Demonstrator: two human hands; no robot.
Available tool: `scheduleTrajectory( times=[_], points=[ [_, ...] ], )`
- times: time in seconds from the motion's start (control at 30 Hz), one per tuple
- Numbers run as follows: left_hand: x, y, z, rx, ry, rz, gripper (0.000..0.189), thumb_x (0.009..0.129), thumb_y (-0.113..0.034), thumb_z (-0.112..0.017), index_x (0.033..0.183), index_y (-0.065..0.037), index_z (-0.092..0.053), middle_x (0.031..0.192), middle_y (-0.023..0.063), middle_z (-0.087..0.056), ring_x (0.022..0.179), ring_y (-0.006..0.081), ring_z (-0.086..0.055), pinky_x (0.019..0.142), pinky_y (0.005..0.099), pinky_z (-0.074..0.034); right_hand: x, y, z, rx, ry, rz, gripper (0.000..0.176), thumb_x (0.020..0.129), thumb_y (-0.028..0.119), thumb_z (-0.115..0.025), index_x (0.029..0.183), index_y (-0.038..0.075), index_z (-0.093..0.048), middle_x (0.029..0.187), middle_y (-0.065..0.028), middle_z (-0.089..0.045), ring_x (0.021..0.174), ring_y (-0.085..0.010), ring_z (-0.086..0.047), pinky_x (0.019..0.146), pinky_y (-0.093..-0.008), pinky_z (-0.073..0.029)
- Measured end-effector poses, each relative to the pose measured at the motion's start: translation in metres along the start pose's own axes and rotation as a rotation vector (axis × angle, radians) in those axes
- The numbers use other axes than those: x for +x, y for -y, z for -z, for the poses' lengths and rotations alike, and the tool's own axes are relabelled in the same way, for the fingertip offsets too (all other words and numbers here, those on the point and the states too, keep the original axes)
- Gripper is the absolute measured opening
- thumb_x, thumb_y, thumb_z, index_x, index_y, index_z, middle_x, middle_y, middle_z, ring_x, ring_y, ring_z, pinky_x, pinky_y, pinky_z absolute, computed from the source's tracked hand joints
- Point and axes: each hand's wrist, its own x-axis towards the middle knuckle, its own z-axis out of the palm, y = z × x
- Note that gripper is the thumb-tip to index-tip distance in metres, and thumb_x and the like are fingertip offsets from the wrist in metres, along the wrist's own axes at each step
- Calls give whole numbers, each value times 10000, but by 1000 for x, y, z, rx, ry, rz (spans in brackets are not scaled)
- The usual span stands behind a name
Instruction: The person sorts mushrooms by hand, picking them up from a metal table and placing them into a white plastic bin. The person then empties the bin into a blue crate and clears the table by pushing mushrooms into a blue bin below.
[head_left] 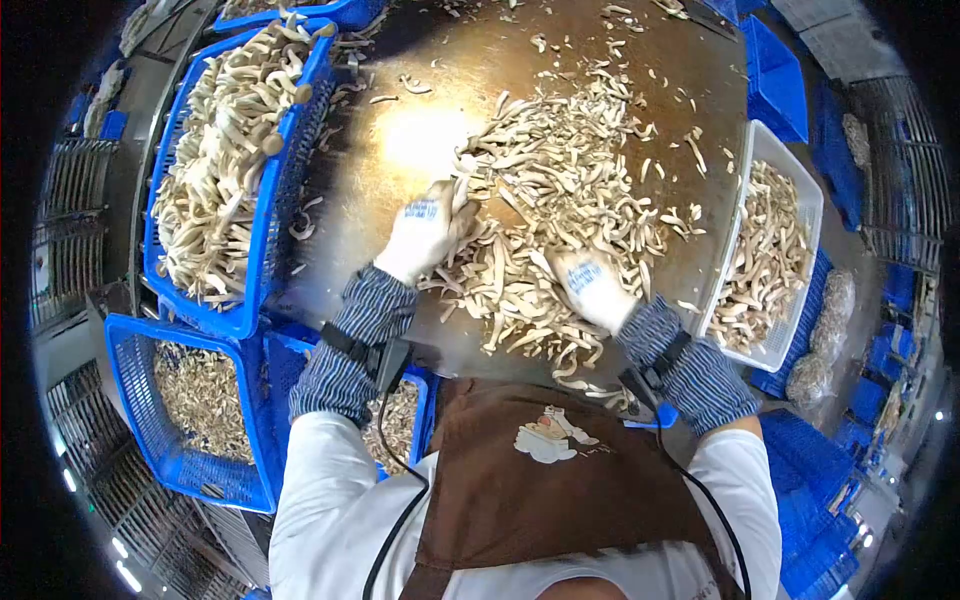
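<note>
A broad heap of sliced mushrooms (560,165) lies across the metal table. My left hand (430,228), in a white glove with blue print, is at the heap's left edge. Its fingers are curled round a pale mushroom piece (461,190) that sticks up beyond them. Lower in the heap, my right hand (592,288) wears a matching glove. Its fingers are bent in among the slices, and a pale piece shows beside them; the fingertips are partly hidden.
A blue basket (262,215) of whole mushrooms stands at the left, above another blue basket (130,375) holding small pieces. On the right, a white basket (812,190) contains sliced mushrooms. Scattered bits lie on the table (690,70). A cable runs from each wrist strap.
</note>
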Motion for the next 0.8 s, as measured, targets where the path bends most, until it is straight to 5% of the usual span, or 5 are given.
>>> scheduleTrajectory(
  times=[0.27,0.37,0.57,0.63,0.8],
  points=[
    [109,0,-63,497,-205,-386,366,817,-237,-681,1143,-86,-611,1089,141,-631,1037,327,-610,895,475,-482,-4,-19,70,321,-411,-301,206,779,192,-748,830,39,-620,675,-124,-625,648,-304,-627,688,-422,-512],
    [103,-33,-66,522,-29,-138,347,821,-253,-691,1124,-100,-614,1097,132,-627,1043,315,-611,855,485,-502,32,-66,41,92,-789,-295,293,836,183,-695,1017,-25,-593,930,-174,-641,812,-284,-636,806,-418,-528],
    [15,-25,-98,85,82,-356,305,849,-139,-638,1099,9,-545,1012,190,-580,902,339,-620,762,462,-543,5,-21,38,553,-220,-337,274,834,112,-629,1039,-56,-563,1051,-191,-590,989,-331,-595,885,-485,-523],
    [-27,-28,-99,1,34,-478,335,808,-93,-643,1119,-8,-551,1034,193,-577,950,339,-614,829,448,-526,-41,-14,-6,208,-433,27,366,801,112,-662,1117,-52,-578,1200,-211,-586,1108,-349,-573,975,-484,-484],
    [-76,-30,-75,58,162,-444,593,779,-148,-704,1351,-80,-565,1252,140,-584,1158,333,-562,999,474,-442,-101,-2,-15,259,-278,-184,685,735,221,-790,1322,-25,-538,1315,-231,-555,1250,-389,-524,1046,-483,-441]
  ],
)
